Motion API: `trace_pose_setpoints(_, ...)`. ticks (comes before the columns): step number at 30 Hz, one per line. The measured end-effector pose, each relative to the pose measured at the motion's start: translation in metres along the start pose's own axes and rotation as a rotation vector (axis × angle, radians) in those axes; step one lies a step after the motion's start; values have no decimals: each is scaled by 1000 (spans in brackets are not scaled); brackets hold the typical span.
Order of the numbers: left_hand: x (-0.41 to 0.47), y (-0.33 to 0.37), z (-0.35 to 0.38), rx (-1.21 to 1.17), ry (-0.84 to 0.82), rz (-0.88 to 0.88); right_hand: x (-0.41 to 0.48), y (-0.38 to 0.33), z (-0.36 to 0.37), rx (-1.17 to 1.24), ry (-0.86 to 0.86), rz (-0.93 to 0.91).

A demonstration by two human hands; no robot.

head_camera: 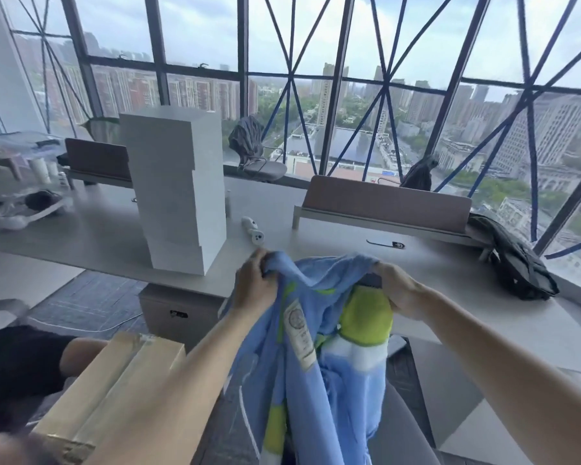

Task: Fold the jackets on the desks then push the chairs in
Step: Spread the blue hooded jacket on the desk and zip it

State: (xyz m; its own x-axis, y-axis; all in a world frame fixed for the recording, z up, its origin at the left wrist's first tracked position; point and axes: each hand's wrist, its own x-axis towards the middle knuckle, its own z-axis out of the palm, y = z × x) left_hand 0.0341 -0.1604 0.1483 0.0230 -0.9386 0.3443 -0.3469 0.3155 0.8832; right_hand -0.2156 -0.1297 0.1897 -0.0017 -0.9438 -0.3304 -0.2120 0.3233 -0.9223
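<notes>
A light blue jacket with lime-green and white patches hangs in front of me, over the near edge of the grey desk. My left hand grips its top edge on the left. My right hand grips the top edge on the right. A white label shows on the inside of the cloth. A dark jacket lies crumpled at the desk's right end. Two chairs stand beyond the desks by the window: one with a dark garment over its back, another partly hidden behind the divider.
A tall stack of white boxes stands on the desk to the left. A white controller lies beside it. Brown dividers run along the desk's back. A cardboard box sits low at my left, and a cabinet under the desk.
</notes>
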Motion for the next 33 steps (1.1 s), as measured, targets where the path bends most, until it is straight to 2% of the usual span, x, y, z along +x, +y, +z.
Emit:
trace_pose_setpoints(4,16,45,1,52,62,302,-14,1,25,-201,-350,-144)
trace_pose_setpoints(6,17,67,8,55,44,402,-13,4,41,-345,-367,-166)
trace_pose_setpoints(8,14,83,15,26,-24,423,-9,6,59,-439,-274,-239)
trace_pose_setpoints(11,10,83,17,31,-148,303,-7,6,69,-470,-123,-292)
trace_pose_setpoints(16,-7,29,6,97,-205,40,-11,6,36,-291,108,-284)
trace_pose_setpoints(20,-29,-12,20,221,-320,-296,-24,-14,6,-108,127,-317)
trace_pose_setpoints(23,-33,-9,40,91,-432,-431,-40,-35,-14,-12,49,-392)
trace_pose_setpoints(25,-32,9,55,-213,-586,-516,-55,-47,-27,29,21,-412)
trace_pose_setpoints(26,-32,18,63,-420,-645,-536,-61,-50,-35,20,37,-414)
trace_pose_setpoints(28,-26,32,82,-603,-695,-477,-72,-52,-46,-22,119,-403)
trace_pose_setpoints(33,-19,99,120,-366,-740,-145,-100,-37,-75,-167,335,-335)
